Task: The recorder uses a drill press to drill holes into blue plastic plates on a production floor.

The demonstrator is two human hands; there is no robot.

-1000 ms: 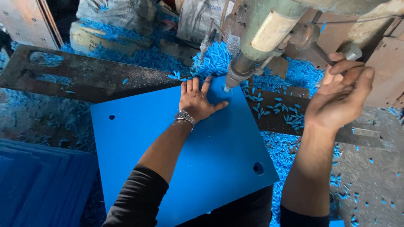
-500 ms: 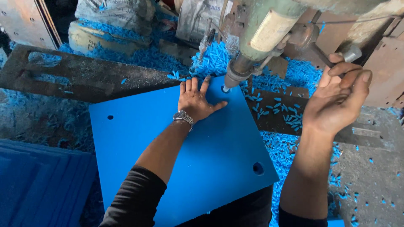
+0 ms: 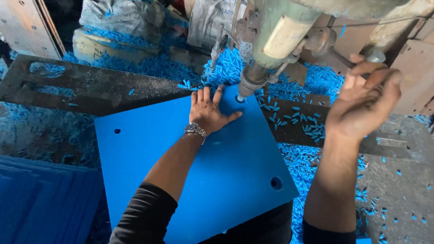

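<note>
Two grey sacks [image 3: 135, 18], blue sheet [image 3: 190, 167]

- Square panel [image 3: 181, 180]: bright, plain blue.
- Shavings [image 3: 298, 122]: the same blue, scattered.
- Stacked sheets [image 3: 40, 199]: darker blue.
- Drill housing [image 3: 282, 36]: pale grey-green with a cream patch.
- Metal plate [image 3: 90, 90]: dark, dusty grey.
- Wristwatch [image 3: 195, 129]: silver.
- Sleeves [image 3: 144, 221]: black.
</note>
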